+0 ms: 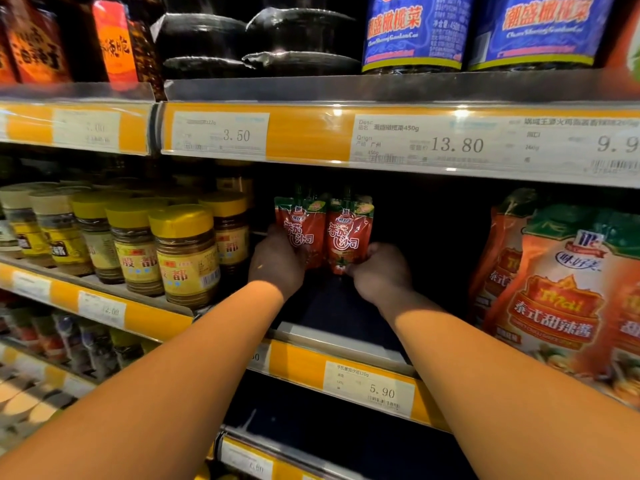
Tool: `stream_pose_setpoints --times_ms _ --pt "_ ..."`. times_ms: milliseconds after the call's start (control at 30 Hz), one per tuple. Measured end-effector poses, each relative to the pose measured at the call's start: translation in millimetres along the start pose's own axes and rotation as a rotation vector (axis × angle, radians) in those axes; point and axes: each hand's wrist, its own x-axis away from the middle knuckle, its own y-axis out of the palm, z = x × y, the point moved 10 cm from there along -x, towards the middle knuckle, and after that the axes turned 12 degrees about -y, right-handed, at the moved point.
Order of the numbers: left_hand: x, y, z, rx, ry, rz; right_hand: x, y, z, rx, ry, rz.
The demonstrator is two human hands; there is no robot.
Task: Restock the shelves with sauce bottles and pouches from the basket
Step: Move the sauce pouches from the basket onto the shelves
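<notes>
Deep in the middle shelf (346,336), both arms were stretched forward into the dark gap between the yellow-lidded jars (185,252) on the left and the big orange chilli sauce pouches (557,292) on the right. And there they were, two red tomato sauce pouches (323,230) standing side by side, upright, long axis vertical, spouts up toward the underside of the shelf above! The left hand (277,259) was curled against the lower left edge of the left pouch, fingers wrapped round its side; the right hand (379,268) gripped the bottom right corner of the right pouch, fingers tucked under it. So each hand had hold of its own pouch, and the pair sat squeezed between them, touching each other down the middle. The pouches lay straight ahead of the hands and a little above the wrists, well back from the shelf's front lip and its price strip (369,386). Neither hand looked clearly nearer; they flanked the pair about evenly. By my reading, the pouches were being set down and squared up at the back, so the next move would call for letting go without tipping them, soft pouches like these could easily slump forward. No basket was in view.
</notes>
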Motion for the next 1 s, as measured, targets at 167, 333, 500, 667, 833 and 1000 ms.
stream_pose_setpoints --times_ms 167,333,500,667,833,1000 --pt "-5.5 5.6 -1.1 -0.040 -0.030 -0.041 0.2 1.3 -2.4 -0.013 0.010 -0.043" --pt "-3.7 7.6 -1.0 -0.052 -0.039 -0.092 0.4 0.7 -3.0 -0.006 0.020 -0.096" --pt "8.0 -4.1 8.6 -0.043 0.020 -0.142 6.7 0.7 -5.6 -0.098 0.045 -0.195" --pt "32.1 -28.4 10.4 -0.027 0.025 -0.190 23.0 -7.3 -6.9 -0.240 0.057 -0.231" --pt "75.8 -79.7 -2.4 0.109 0.039 -0.136 42.3 -17.0 -23.2 -0.079 0.000 -0.141" --pt "145.0 -152.5 -36.9 0.360 0.170 -0.111 83.6 -23.4 -54.0 -0.030 -0.085 -0.060"
